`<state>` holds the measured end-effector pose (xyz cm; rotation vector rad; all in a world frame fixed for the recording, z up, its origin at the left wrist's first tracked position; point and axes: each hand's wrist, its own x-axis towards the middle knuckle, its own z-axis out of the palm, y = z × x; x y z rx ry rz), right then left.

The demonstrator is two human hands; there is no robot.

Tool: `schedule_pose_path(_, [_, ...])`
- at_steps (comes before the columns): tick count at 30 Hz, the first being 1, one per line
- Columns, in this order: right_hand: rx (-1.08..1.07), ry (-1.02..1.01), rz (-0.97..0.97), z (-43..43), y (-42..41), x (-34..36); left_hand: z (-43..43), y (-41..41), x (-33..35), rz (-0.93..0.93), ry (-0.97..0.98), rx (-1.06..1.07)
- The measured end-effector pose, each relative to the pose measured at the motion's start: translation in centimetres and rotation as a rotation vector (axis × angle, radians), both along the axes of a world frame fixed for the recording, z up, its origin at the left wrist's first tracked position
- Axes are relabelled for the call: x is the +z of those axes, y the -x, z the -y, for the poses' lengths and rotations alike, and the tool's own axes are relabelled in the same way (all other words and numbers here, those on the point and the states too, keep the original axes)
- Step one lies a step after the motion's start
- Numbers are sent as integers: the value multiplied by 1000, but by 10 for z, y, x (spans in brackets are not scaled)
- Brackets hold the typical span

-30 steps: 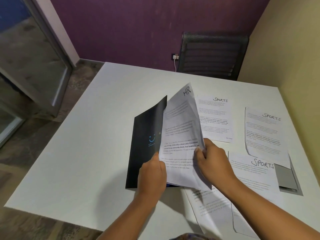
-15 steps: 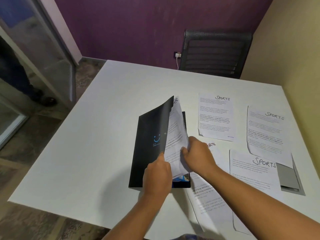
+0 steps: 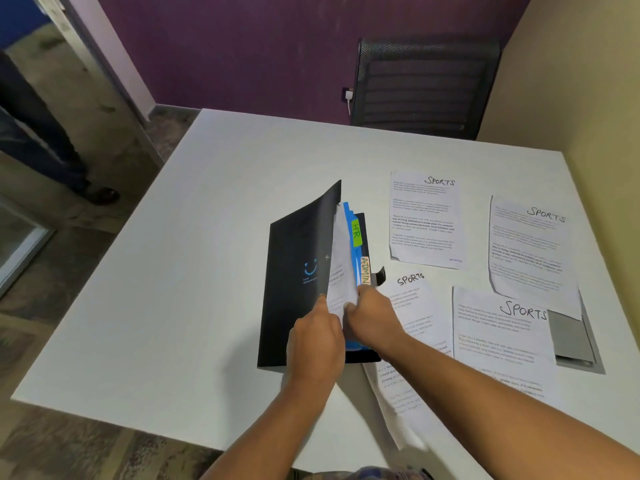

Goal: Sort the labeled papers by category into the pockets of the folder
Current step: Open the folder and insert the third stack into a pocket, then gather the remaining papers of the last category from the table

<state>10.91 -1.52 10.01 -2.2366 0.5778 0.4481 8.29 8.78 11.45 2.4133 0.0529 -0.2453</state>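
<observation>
A black folder (image 3: 298, 271) lies on the white table (image 3: 173, 289) with its front cover lifted. Blue dividers inside carry a green HR tab (image 3: 356, 233) and an orange ADMIN tab (image 3: 365, 270). A white printed paper (image 3: 341, 268) sits almost wholly inside the front pocket. My left hand (image 3: 317, 337) grips the cover's lower edge. My right hand (image 3: 370, 317) pinches the paper's lower corner. Several sheets marked SPORTS lie to the right: one (image 3: 424, 220) at the back, one (image 3: 530, 251) far right, one (image 3: 502, 334) nearer, and one (image 3: 412, 306) beside the folder.
A dark mesh chair (image 3: 426, 84) stands behind the table against the purple wall. A grey cable hatch (image 3: 571, 341) is set in the table at the right edge. A person's legs (image 3: 45, 133) show at the far left beside the glass door.
The HR paper has slid down into the folder until only a strip shows. The cover has swung closer over it, uncovering the HR and ADMIN tabs. Both hands moved closer together.
</observation>
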Motion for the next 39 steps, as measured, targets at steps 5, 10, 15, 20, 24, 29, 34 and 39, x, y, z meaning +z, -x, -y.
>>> schedule_pose_path(5, [-293,-61,172,-11,9,-7,7,-2,0,-4,13,33])
schedule_pose_path(10, [36,-77,-66,-4,2,-18,9,1,-6,-21,-13,58])
schedule_pose_path(15, [2,-156,-61,16,2,-19,17,5,-12,-71,-60,-2])
schedule_pose_path(20, [-97,-161,-17,53,24,-15,21,0,-20,-129,-115,-1])
schedule_pose_path(24, [-131,-108,-15,111,62,-24,21,-7,-34,-179,-201,-19])
schedule_pose_path(29, [-244,-2,-96,181,119,-37,23,-13,-61,-194,-289,-24])
schedule_pose_path(34, [-324,83,-109,232,163,-48,30,6,-88,-172,-388,-74])
schedule_pose_path(39, [-446,67,-105,267,192,-59,63,62,-103,-63,-271,-12])
